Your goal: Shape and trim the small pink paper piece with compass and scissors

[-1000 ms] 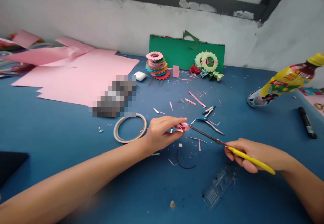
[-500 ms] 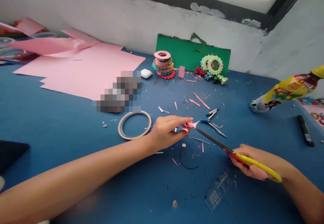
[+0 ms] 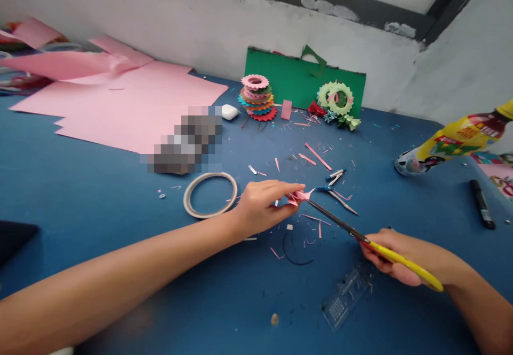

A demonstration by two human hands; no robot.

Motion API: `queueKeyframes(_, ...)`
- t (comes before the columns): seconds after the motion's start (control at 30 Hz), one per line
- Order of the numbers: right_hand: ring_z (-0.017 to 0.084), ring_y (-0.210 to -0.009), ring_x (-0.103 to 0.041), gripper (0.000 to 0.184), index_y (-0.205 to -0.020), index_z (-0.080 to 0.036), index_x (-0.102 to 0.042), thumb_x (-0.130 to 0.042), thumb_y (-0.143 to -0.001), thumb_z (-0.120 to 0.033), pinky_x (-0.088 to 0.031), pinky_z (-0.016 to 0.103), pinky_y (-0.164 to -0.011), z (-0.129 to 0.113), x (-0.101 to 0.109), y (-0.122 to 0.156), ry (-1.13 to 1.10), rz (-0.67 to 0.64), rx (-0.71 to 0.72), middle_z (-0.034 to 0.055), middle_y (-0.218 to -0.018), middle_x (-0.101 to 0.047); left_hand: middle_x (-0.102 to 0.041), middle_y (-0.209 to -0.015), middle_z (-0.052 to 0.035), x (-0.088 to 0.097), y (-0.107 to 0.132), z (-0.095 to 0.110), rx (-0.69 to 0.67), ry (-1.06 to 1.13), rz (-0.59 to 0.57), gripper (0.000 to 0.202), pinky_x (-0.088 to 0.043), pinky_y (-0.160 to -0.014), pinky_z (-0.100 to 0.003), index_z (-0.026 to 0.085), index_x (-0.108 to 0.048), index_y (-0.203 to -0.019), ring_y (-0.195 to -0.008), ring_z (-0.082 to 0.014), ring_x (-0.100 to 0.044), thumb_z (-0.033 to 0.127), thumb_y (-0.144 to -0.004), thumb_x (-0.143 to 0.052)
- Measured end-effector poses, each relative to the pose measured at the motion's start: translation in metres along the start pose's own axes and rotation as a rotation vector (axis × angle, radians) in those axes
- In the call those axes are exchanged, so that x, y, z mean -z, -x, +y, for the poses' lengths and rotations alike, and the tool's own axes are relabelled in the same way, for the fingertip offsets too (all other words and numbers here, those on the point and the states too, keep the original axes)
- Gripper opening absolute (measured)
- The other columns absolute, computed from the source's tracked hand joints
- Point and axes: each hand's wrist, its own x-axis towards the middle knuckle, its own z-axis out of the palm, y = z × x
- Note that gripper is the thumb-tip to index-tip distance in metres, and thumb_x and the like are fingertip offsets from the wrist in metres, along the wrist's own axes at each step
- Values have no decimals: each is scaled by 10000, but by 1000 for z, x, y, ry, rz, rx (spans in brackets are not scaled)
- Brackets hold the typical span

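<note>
The blue table [image 3: 80, 194] carries all items. Pink paper sheets [image 3: 132, 109] lie far beyond the left fingers, toward the wall; a green card [image 3: 288, 79] leans on the wall beyond both hands. A yellow-labelled bottle [image 3: 452, 144] lies on its side beyond the right fingers; its print is not legible. A tape ring [image 3: 209, 195] lies flat just left of the left hand [image 3: 260, 208]. A clear ruler [image 3: 347, 296] lies under the right hand [image 3: 404, 261], its markings too small to read.

The left thumb and forefinger are pinched on a small folded pink paper piece [image 3: 298, 196] at their tips, just above the table. The right fingers are closed around the yellow handles of the scissors [image 3: 360, 237]. The scissors' long axis runs from the right hand up-left, tips touching the paper piece. Bare table lies nearer than both forearms; paper scraps [image 3: 316, 157] litter the surface beyond the fingertips.
</note>
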Motion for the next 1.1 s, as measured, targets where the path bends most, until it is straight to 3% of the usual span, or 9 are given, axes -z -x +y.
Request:
queueKeyframes(0.27, 96, -562, -400, 240, -737, -193, -461, -474, -855, -402, -342, 199, -511, -5, 0, 2, 15, -34, -12, -29, -610, -494, -737, -798, -37, 0, 0, 0, -3, -15, 1, 249, -545, -573, -204, 177, -636, -1004, -627, -109, -672, 125, -761, -623)
queueKeyframes(0.5, 90, -515, -419, 298, -710, -193, -439, -455, -850, -455, -349, 191, -483, -7, 0, 1, -13, -33, -7, -32, -575, -495, -737, -785, -31, 0, -1, 1, 14, -9, 9, 239, -535, -571, -185, 161, -643, -995, -617, -95, -665, 118, -761, -614)
queueKeyframes(0.8, 85, -516, -435, 203, -700, -197, -402, -434, -836, -345, -339, 183, -477, -13, 1, 1, 105, -38, 30, -28, -593, -504, -738, -793, -41, -1, 1, 0, 38, -15, -20, 240, -540, -581, -208, 153, -644, -999, -625, -104, -662, 122, -764, -613)
queueKeyframes(1.1, 100, -522, -442, 179, -694, -198, -409, -420, -802, -340, -345, 203, -480, -26, 3, 3, 154, -33, 77, -8, -616, -535, -736, -786, -47, 0, -1, 1, 11, -23, -28, 239, -545, -586, -211, 142, -639, -998, -627, -110, -667, 115, -762, -615)
